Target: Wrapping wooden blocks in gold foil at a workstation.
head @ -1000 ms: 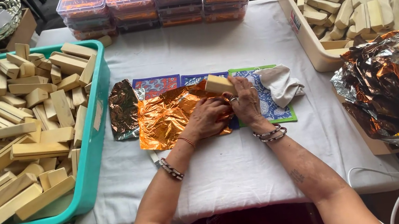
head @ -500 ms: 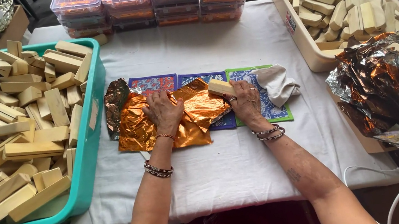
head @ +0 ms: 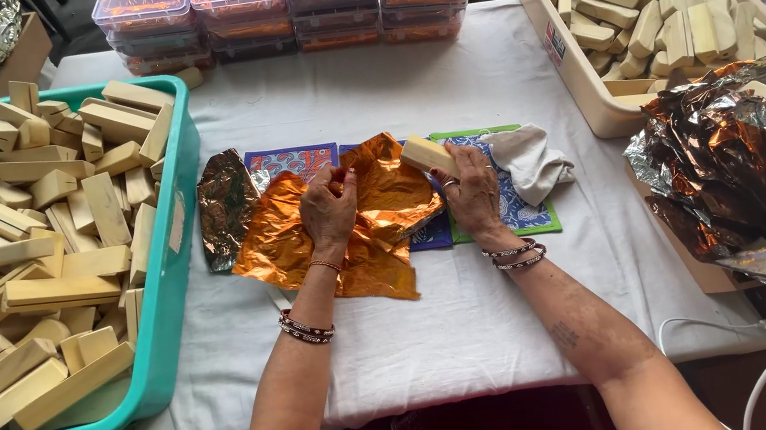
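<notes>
Orange foil [head: 344, 226] fills the middle of our view, crinkled and glossy on the white cloth [head: 440, 328] right in front of us. Our left hand [head: 329, 208] has a fold of it pinched between thumb and fingertips, lifted a little off the table. Just beside it our right hand [head: 472, 189] is clamped around a pale block [head: 427, 155], fingers curled under, thumb on the side, the block tilted over the sheet's right edge. We'd judge that foil to be featherlight and limp, quick to crease and easy to tear, so it wants a gentle pinch at an edge or corner, never a fistful. The block looks stiff and solid, maybe a little slick, best taken across its short sides as it is now. Under the foil lie blue patterned mats [head: 504, 212], a crumpled white rag [head: 529, 163] to the right and a darker foil sheet [head: 226, 208] to the left. Further left sits the teal tub [head: 175, 297] heaped with blocks, and on the right a pile of copper foil [head: 759, 159]. Beyond that, a beige tub [head: 573, 65] of more blocks, and at the back a row of clear lidded boxes [head: 290, 1].
</notes>
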